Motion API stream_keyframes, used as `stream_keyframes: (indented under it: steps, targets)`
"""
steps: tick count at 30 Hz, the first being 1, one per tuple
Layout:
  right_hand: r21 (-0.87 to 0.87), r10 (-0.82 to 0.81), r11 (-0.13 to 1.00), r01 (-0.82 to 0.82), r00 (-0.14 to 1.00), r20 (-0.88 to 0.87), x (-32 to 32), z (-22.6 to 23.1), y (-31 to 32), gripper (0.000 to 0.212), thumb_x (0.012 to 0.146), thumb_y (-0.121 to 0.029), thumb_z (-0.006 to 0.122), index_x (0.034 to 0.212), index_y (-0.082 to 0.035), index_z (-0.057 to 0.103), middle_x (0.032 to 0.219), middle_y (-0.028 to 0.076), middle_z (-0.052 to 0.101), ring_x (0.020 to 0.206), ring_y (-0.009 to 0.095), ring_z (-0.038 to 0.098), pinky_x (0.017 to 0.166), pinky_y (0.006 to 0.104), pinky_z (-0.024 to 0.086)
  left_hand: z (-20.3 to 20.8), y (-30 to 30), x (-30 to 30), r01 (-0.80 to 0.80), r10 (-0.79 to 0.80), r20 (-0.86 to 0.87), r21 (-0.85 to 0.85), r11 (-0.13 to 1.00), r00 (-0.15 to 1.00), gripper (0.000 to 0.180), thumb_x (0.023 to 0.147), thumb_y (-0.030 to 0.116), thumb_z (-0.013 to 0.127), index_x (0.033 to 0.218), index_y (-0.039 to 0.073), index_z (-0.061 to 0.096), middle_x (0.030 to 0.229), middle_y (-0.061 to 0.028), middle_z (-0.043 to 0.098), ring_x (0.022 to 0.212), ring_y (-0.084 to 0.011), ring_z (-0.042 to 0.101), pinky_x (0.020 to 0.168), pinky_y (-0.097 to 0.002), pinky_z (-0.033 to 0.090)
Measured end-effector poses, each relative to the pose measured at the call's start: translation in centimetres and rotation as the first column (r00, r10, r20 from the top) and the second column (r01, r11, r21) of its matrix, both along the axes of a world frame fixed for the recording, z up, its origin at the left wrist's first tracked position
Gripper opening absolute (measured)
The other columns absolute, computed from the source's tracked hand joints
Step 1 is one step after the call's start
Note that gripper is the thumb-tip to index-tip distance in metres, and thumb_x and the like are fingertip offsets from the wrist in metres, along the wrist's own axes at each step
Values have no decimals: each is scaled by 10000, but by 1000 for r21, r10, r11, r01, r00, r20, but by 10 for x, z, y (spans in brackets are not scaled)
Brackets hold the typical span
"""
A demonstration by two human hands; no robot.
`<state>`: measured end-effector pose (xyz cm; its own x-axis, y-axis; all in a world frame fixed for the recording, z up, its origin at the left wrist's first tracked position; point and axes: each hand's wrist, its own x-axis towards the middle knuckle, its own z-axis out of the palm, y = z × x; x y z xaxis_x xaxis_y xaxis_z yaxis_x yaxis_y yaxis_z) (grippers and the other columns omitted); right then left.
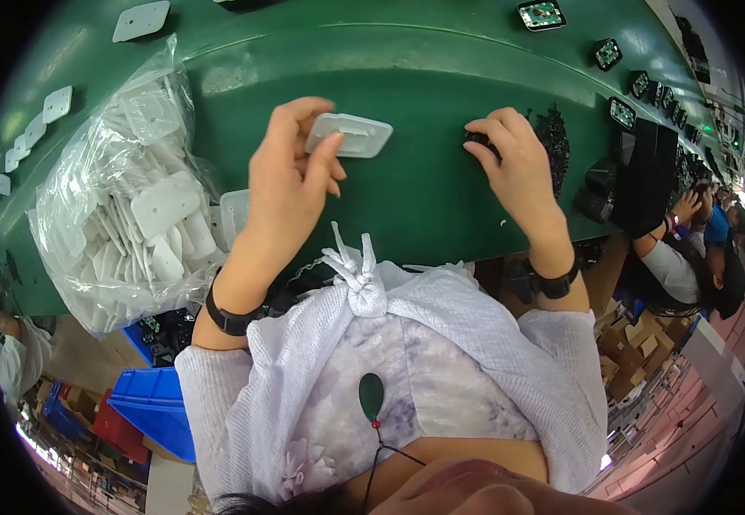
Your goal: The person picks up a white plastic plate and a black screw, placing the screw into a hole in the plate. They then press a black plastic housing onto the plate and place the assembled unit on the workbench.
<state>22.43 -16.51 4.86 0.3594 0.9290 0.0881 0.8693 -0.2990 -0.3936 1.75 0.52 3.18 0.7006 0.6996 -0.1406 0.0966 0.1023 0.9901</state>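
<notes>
Left grip point(291, 172), at the upper centre-left of the frame, is pinched around the left end of a white plate point(364, 140), thumb on the near face and fingers curled about the edge. Right grip point(516, 163), upper centre-right, has thumb and fingertips drawn close together on a small dark piece point(478, 141), which the fingers mostly cover; which way that piece points cannot be told.

The white plate is well apart from the right grip, over the green table point(415, 206). Its long axis runs nearly across the frame, its right end dipping slightly toward the lower right and pointing at the space between the hands. A raised detail shows on the face turned to the camera.

At the left of the frame, a clear plastic bag point(67, 266) bulges with many more white plates point(166, 208), stacked and leaning at mixed angles. Another pale plate point(234, 215) sits between the bag and the left forearm, partly hidden. Below, at the lower left, is a blue bin point(153, 396); dark parts point(170, 333) are gathered in blue-walled storage just above it.

Just beside the right grip, a heap of small black parts point(554, 148) lies on the table. At the upper right, a black housing point(541, 15) holds a green circuit board, with similar housings point(608, 54) spaced below it.
</notes>
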Motion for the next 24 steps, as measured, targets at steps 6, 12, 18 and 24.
stream_keyframes:
  steps: [6, 12, 18, 24]
  targets:
    - [89, -44, 995, 42, 999, 17, -9, -14, 0, 141, 783, -14, 701, 905, -12, 631, 893, 105, 565, 817, 283, 580, 692, 352, 479, -6, -15, 7, 157, -159, -11, 211, 965, 987, 257, 915, -24, 573, 1144, 76, 633, 869, -54, 556, 554, -104, 545, 486, -243, 443]
    - [193, -62, 977, 94, 984, -164, -25, -6, 22, 78, 813, -2, 695, 865, 3, 637, 823, 71, 619, 719, 190, 601, 636, 285, 483, -3, -19, 13, 149, -148, -22, 271, 951, 989, 213, 902, -29, 586, 1076, 66, 664, 844, -68, 554, 527, -128, 546, 479, -263, 441]
    - [81, -87, 968, 237, 623, -777, -48, 9, 48, 79, 868, -52, 700, 895, -8, 641, 805, -4, 627, 699, 50, 556, 638, 192, 458, 7, -17, 22, 110, -124, 33, 275, 955, 992, 168, 884, -36, 605, 1025, 34, 661, 845, -68, 571, 545, -138, 578, 489, -255, 473]
    - [32, -61, 975, 222, 401, -914, -46, 4, 55, 95, 898, -75, 683, 933, -5, 629, 850, -5, 623, 723, 50, 551, 651, 181, 451, 0, -12, 19, 81, -103, 45, 343, 936, 994, 127, 861, -61, 618, 957, 13, 659, 839, -74, 569, 569, -142, 597, 480, -251, 474]
